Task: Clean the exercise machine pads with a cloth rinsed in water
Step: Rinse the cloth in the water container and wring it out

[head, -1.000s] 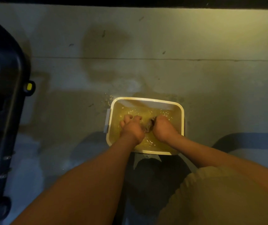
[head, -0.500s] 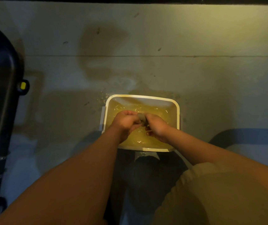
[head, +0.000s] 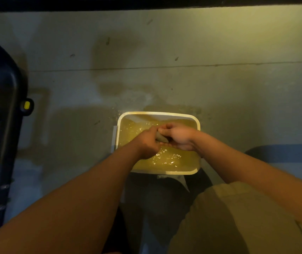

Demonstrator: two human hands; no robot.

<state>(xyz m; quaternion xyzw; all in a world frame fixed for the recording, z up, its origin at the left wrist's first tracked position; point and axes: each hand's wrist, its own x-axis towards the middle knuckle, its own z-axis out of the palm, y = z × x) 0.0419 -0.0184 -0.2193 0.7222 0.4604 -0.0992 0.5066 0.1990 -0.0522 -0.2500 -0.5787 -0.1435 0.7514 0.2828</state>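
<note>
A white rectangular tub (head: 158, 114) of yellowish water stands on the concrete floor in front of me. Above the water, my left hand (head: 147, 142) and my right hand (head: 178, 136) meet and both grip a small bunched dark cloth (head: 160, 138). Only a short piece of the cloth shows between the two fists. The water surface below them is rippled.
The black frame of an exercise machine (head: 3, 116) with a yellow knob (head: 26, 105) runs along the left edge. Wet patches darken the floor (head: 164, 74) around the tub. A blue mat (head: 283, 154) lies at the right, my knee below it.
My hands have risen out of the water with the cloth and closed together round it. The right hand has turned and moved up toward the tub's far side.
</note>
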